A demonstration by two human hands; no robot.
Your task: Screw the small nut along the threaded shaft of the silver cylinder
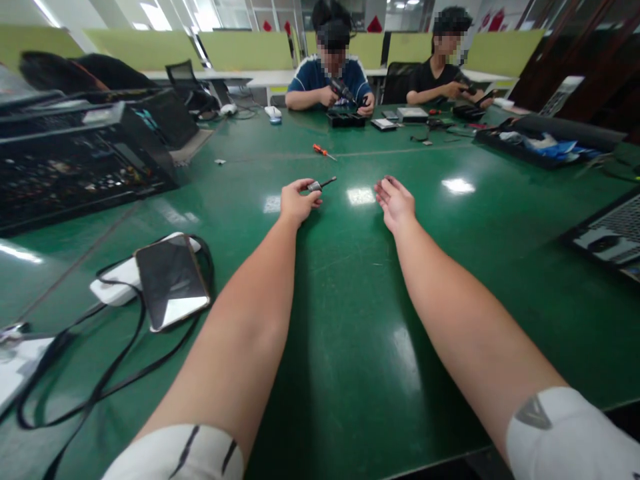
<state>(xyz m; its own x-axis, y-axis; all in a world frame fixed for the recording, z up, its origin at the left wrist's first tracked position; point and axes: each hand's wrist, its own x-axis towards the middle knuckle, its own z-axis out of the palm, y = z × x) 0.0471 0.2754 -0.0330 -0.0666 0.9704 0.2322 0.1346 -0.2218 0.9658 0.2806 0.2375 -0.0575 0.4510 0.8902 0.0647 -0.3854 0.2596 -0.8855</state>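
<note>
Both my arms reach forward over a green table [350, 300]. My left hand [298, 201] is closed on a small grey metal part [315, 187] with a thin dark shaft, which points away to the right. To its right, my right hand [397, 204] is raised palm-inward with its fingers slightly curled and apart, and nothing shows in it. The two hands do not touch. Beyond them an orange-handled screwdriver [321, 150] lies on the table.
A phone [173, 280] rests on a white power strip [117, 283] with black cables at the left. Open computer cases stand at the left [90, 160] and right edge [613, 233]. Two people work across the table; a black tray [550, 150] lies at the back right.
</note>
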